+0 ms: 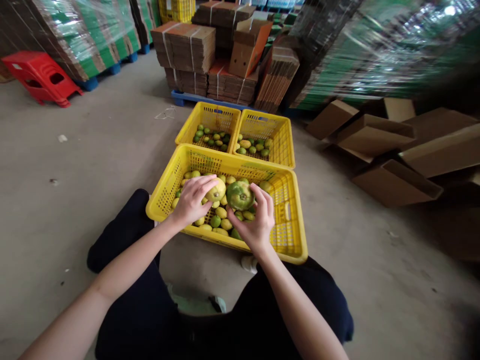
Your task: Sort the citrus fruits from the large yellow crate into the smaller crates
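Observation:
My left hand (pixel 193 200) is closed round a yellow lemon (pixel 216 190), one end of it facing me. Beside it, my right hand (pixel 259 220) grips a larger green citrus fruit (pixel 240 195) with yellowish patches. Both fruits are held up close together over a large yellow plastic crate (pixel 301 235). Loose lemons (pixel 221 213), some yellow and some green, lie across the bottom of that crate. My hands and the held fruits hide part of them.
Two more yellow crates (pixel 183 131) (pixel 287 145) with some fruit stand behind. Beyond are bundled flat cartons (pixel 183 47) on a blue pallet (pixel 180 97). Open cardboard boxes (pixel 375 132) lie at right. A red stool (pixel 41 75) stands at far left, near wrapped pallets (pixel 90 35).

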### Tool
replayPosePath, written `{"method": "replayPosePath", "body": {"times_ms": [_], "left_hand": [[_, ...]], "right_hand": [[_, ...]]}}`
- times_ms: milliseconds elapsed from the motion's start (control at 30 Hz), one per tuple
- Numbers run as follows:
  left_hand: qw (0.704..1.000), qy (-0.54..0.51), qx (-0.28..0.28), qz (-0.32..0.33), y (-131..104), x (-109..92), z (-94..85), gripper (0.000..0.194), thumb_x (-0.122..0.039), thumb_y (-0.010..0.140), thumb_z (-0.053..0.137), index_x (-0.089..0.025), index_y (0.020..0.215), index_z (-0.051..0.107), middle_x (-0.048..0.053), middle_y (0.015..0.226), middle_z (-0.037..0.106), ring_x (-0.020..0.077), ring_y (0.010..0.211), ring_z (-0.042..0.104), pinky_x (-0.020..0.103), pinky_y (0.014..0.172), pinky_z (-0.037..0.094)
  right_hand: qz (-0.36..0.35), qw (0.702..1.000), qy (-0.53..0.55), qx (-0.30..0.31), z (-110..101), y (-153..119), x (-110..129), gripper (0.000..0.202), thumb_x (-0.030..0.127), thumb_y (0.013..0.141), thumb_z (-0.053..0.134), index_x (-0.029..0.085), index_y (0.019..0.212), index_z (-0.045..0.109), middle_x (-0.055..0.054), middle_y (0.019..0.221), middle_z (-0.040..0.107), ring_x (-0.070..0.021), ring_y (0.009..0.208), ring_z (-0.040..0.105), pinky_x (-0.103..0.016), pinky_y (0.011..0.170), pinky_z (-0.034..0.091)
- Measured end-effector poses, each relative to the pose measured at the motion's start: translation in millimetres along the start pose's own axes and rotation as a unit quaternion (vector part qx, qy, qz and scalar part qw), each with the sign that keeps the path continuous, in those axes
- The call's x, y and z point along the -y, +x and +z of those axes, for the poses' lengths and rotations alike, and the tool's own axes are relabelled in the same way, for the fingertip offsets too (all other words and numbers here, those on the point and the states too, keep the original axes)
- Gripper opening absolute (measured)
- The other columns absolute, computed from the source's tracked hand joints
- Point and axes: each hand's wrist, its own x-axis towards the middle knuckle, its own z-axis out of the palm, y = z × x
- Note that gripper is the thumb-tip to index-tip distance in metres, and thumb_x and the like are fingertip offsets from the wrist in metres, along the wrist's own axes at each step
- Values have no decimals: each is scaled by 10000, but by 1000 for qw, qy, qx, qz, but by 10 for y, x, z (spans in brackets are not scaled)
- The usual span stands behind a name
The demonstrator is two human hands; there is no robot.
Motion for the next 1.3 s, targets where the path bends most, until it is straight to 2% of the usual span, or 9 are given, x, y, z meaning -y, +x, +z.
{"method": "replayPosePath", "body": {"times_ms": [100, 167, 367, 567, 767, 900, 1067, 1300], "left_hand": [[1000, -11, -3, -22, 4, -11, -2, 434, -173, 738, 773, -276, 1150, 686, 100, 1310, 679, 351, 1303, 556, 549, 1164, 331], [999, -19, -2, -29, 6, -13, -1, 438, -174, 731, 782, -279, 1146, 691, 99, 1303, 681, 353, 1296, 560, 552, 1166, 328], [1000, -22, -2, -17, -9, 16, 8, 460, -166, 736, 779, -284, 1173, 697, 97, 1310, 678, 351, 1298, 560, 542, 1171, 322], [998, 48, 7, 35, -30, 51, 32, 476, -165, 776, 732, -286, 1233, 678, 94, 1332, 673, 339, 1271, 584, 512, 1139, 356], [997, 68, 21, 27, -29, 44, 35, 482, -191, 793, 728, -286, 1260, 652, 100, 1351, 660, 344, 1285, 573, 516, 1141, 352], [987, 122, -10, 100, -36, 74, 46, 485, -186, 811, 725, -274, 1279, 636, 106, 1311, 681, 327, 1224, 624, 484, 1072, 435], [954, 202, -59, 214, -28, 112, 62, 571, -125, 821, 705, -242, 1356, 545, 107, 1261, 701, 288, 1140, 674, 445, 975, 509], [941, 227, -71, 241, -13, 85, 57, 643, -117, 828, 706, -239, 1417, 478, 111, 1244, 704, 279, 1120, 682, 422, 948, 528]], "right_hand": [[47, 999, 14, 16, -24, 30, 37, 604, 310, 744, 782, 299, 1308, 567, -100, 1261, 626, -297, 1147, 633, -449, 849, 625], [56, 998, 21, 17, -32, 39, 49, 584, 308, 737, 783, 293, 1284, 577, -101, 1246, 628, -290, 1132, 636, -421, 803, 628], [78, 995, 58, 23, -34, 17, 55, 534, 288, 743, 784, 291, 1240, 592, -105, 1298, 616, -302, 1206, 599, -422, 833, 604], [142, 983, 116, 26, -10, -5, -7, 554, 308, 708, 816, 284, 1213, 589, -87, 1269, 620, -270, 1132, 620, -416, 837, 600], [163, 979, 118, 23, 6, -14, -9, 584, 310, 693, 833, 282, 1204, 552, -85, 1276, 620, -245, 1090, 624, -407, 842, 595], [155, 981, 112, 23, 7, -18, -14, 569, 303, 703, 818, 272, 1210, 562, -90, 1264, 632, -248, 1064, 637, -411, 827, 602], [130, 988, 81, 26, 8, -21, -35, 575, 292, 710, 796, 257, 1237, 568, -96, 1241, 642, -252, 1040, 651, -405, 780, 620], [114, 991, 61, 29, 3, -12, -23, 570, 297, 729, 775, 262, 1262, 575, -103, 1249, 636, -262, 1070, 649, -386, 752, 634]]}}
